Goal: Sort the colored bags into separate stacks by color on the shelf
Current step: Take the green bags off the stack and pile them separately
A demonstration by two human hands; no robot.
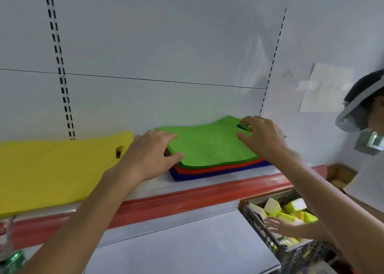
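A mixed pile of flat bags lies on the white shelf (207, 184): a green bag (209, 145) on top, a red bag (218, 167) under it, a blue bag (207, 175) at the bottom. To the left lies a flat yellow bag (54, 167) with a handle cut-out. My left hand (149, 155) is at the green bag's left edge, fingers over it and thumb at the edge. My right hand (261, 136) hovers over its right end by the handle hole, fingers loosely curled; whether it touches is unclear.
The shelf has a red front strip (187, 199) and a white slotted back wall. A lower white shelf (187, 242) sits below. At the right another person reaches into a dark crate (270, 242) of yellow-green boxes.
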